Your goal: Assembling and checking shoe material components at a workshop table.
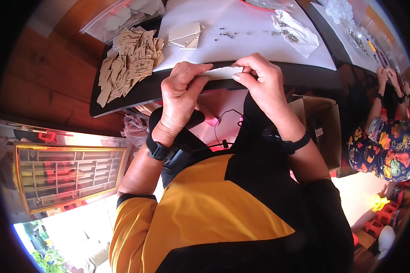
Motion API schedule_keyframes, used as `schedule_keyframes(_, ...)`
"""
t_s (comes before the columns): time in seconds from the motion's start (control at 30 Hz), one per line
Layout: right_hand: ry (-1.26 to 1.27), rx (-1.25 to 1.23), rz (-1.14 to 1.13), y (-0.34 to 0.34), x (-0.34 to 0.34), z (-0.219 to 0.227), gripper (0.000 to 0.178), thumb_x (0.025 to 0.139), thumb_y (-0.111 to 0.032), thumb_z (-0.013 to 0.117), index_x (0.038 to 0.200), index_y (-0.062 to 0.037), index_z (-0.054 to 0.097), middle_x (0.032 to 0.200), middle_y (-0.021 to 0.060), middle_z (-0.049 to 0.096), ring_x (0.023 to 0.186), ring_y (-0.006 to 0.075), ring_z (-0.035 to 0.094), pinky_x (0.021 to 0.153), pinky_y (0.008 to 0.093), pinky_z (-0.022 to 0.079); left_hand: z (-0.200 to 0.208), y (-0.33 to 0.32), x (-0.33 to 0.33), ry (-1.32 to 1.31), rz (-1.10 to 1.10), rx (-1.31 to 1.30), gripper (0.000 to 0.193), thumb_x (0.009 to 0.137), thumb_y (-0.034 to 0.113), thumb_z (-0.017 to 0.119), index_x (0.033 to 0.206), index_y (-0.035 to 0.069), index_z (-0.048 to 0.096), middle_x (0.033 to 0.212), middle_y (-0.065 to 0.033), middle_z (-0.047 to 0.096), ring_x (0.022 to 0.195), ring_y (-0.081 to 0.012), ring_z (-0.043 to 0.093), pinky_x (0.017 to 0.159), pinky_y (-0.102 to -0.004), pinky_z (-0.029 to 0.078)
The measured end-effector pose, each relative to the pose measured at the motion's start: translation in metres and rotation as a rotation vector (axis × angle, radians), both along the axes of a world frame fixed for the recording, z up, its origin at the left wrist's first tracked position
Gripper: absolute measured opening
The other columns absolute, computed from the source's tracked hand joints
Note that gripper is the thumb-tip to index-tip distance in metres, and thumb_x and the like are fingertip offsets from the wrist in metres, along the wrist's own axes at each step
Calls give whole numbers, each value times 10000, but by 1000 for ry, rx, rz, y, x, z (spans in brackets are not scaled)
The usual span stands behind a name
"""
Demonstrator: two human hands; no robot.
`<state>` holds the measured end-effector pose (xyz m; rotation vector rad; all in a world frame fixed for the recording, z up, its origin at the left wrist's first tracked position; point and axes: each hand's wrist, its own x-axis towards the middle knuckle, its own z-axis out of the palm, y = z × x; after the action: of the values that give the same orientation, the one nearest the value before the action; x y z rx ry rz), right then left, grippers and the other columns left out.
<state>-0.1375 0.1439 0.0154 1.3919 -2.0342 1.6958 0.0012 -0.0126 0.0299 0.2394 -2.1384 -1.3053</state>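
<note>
Above the table's near edge, my left hand [181, 91] and my right hand [265, 82] hold one thin white card [223, 73] between them, seen nearly edge-on. Thumb and fingers of my left hand pinch its left end; those of my right hand pinch the other end. Beyond the card, several blank white cards [185, 35] with small holes lie in a loose stack. To their right, tiny metal pieces [226, 34] are scattered on the white sheet [250, 48]. More of them rest on a crumpled white bag [305, 40].
A heap of printed beige cards [134, 63] covers the table's left corner. Behind it stands a clear plastic bag [123, 18] of cards. Under the table at right is an open cardboard box [321, 132]. A person in a floral top [382, 148] works at the far right.
</note>
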Motion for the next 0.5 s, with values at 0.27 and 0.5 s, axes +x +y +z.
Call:
schedule_keyframes(0.27, -65, -28, 58, -3, 3, 2, 225, 714, 47, 706, 907, -47, 641, 786, 60, 612, 687, 185, 620, 639, 310, 498, 2, 8, -12, 93, -18, -223, 260, 814, -45, 665, 1054, 40, 713, 860, -85, 638, 830, -230, 574, 751, -323, 490)
schedule_keyframes(0.5, -173, -93, 112, -6, 1, -5, 175, 754, 63, 677, 904, -12, 625, 795, 82, 628, 677, 177, 619, 637, 296, 496, 3, 8, -22, 73, -2, -333, 252, 828, 7, 683, 1072, 64, 713, 819, -81, 615, 809, -233, 576, 739, -328, 494)
